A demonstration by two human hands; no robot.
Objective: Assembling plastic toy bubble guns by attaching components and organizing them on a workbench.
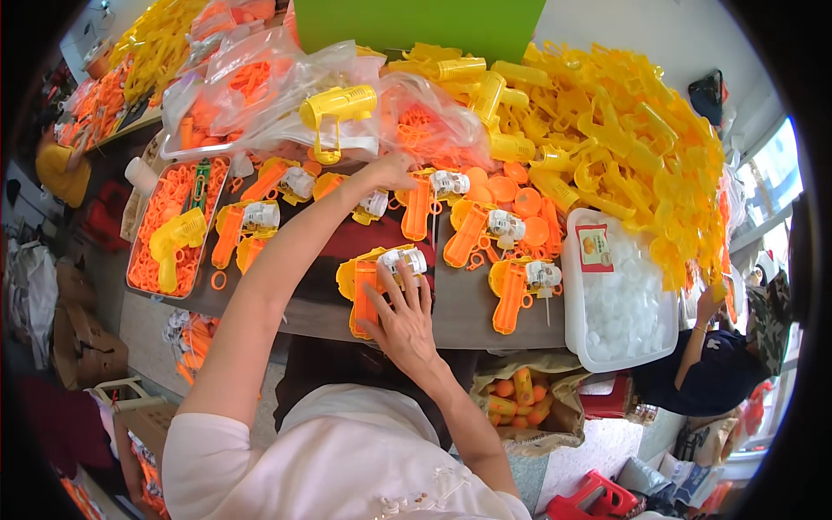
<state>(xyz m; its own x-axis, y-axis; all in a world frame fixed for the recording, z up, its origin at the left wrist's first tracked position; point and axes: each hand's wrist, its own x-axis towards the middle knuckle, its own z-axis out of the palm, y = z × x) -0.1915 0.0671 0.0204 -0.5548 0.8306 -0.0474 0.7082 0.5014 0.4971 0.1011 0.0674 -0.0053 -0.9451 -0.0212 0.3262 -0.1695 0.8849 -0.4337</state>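
Gray bench, parts-crowded; yellow shells heaped back right, white tub on right side, co-worker beyond. Right hand spread on orange-yellow assembly at near edge; left hand by rear assemblies, can't tell if pinching.

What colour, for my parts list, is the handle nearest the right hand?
The handle is orange; best view: head.
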